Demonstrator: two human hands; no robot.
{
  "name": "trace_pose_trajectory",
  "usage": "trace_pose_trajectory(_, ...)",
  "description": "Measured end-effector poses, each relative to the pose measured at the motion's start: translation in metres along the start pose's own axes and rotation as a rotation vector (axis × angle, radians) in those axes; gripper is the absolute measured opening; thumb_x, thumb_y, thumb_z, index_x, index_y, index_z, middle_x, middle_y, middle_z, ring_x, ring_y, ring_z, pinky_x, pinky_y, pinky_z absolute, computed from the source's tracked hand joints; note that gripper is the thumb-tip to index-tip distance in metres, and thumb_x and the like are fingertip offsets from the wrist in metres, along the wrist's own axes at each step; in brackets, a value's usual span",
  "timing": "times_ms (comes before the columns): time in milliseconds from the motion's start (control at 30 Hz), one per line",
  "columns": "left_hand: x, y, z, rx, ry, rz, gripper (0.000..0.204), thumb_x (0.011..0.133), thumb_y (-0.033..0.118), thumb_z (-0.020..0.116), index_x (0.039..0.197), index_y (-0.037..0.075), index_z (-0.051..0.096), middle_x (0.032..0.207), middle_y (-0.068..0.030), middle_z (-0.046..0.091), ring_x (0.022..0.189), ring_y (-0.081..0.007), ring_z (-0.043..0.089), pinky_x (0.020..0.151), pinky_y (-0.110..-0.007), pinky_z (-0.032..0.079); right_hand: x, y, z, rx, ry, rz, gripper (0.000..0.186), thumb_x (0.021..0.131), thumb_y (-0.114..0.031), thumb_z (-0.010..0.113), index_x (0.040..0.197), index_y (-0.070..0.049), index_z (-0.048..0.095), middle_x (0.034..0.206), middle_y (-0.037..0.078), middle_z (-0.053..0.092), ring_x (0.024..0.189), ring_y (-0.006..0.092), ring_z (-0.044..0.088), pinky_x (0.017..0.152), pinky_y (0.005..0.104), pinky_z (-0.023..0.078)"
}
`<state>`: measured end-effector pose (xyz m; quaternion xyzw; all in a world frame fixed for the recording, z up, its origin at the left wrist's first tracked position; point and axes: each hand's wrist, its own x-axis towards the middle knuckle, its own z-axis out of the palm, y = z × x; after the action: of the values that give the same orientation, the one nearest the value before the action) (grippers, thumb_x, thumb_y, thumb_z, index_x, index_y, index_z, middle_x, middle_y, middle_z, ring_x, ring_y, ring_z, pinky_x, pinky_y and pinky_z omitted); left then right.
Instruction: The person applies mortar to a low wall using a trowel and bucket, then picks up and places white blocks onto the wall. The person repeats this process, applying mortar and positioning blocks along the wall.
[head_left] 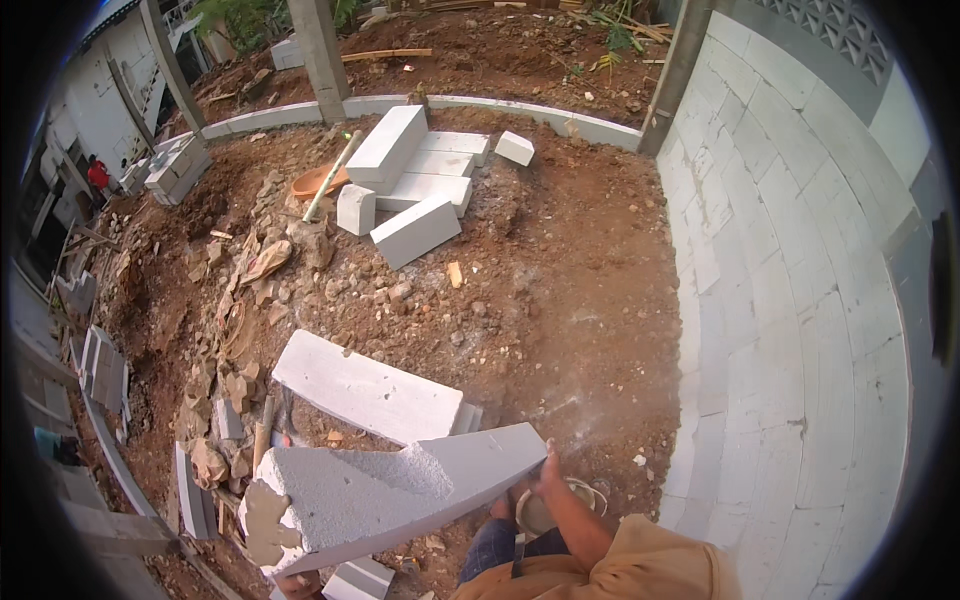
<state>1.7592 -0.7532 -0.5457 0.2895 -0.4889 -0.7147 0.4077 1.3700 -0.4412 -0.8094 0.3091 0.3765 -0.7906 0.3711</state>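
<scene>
A long white aerated concrete block (390, 500) is held up in front of me, with a rough notch cut into its top. Grey mortar (268, 525) coats its left end. My right hand (545, 475) grips the block's right end, fingers partly hidden behind it. At the lower left end, my left hand (298, 584) supports it from beneath, mostly covered by the block. Just beyond lies another long white block (365, 387) on the ground. Beside my right forearm stands a round bucket (590, 490), and smaller block pieces (358, 580) lie below the held block.
A pale block wall (790, 300) rises along the right. Farther off, stacked white blocks (390, 150) lie beside an orange basin (318, 182) and a light green pole (333, 176). Rubble (300, 270) covers the left ground. Concrete posts (318, 60) and a low block course (540, 117) stand behind.
</scene>
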Motion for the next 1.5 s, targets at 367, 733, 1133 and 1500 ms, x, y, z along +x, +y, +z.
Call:
trace_pose_trajectory(367,0.099,-0.085,0.308,-0.656,-0.881,-0.447,0.072,0.079,0.038,0.081,0.139,0.009,0.053,0.134,-0.0084,0.061,0.124,-0.0296,0.055,0.11,-0.052,0.04,-0.488,-0.184,-0.108,0.218,0.436,-1.016,0.085,0.1,-0.07,0.026,0.152,-0.004,0.032,0.149,0.019,0.045,0.138,0.0317,0.041,0.117,0.0482,0.027)
trace_pose_trajectory(733,-0.016,-0.134,0.593,-0.854,-1.546,-0.835,0.09,0.081,0.056,0.077,0.149,0.009,0.041,0.149,-0.0116,0.048,0.137,-0.0346,0.042,0.116,-0.061,0.027,-0.55,-0.107,-0.268,0.762,-0.036,-1.42,0.055,0.102,-0.043,0.049,0.137,-0.001,0.05,0.126,0.016,0.06,0.115,0.0291,0.06,0.097,0.0435,0.051)
trace_pose_trajectory(1133,-0.203,-0.189,0.654,-0.62,-1.404,-0.703,0.093,0.084,0.07,0.063,0.153,0.014,0.037,0.151,-0.0077,0.044,0.135,-0.0309,0.042,0.114,-0.054,0.035,-0.641,-0.059,-0.382,0.881,0.435,-1.538,0.061,0.1,-0.046,0.05,0.141,-0.002,0.046,0.134,0.016,0.054,0.121,0.0302,0.056,0.1,0.0437,0.049)
trace_pose_trajectory(1500,-0.286,-0.154,0.835,-0.669,-1.474,-0.692,0.107,0.072,0.073,0.074,0.152,0.012,0.037,0.151,-0.0087,0.045,0.137,-0.0307,0.044,0.112,-0.053,0.039,-0.729,-0.178,-0.328,0.774,0.847,-1.786,0.066,0.099,-0.049,0.05,0.146,-0.002,0.042,0.142,0.017,0.049,0.126,0.0311,0.052,0.103,0.0439,0.046)
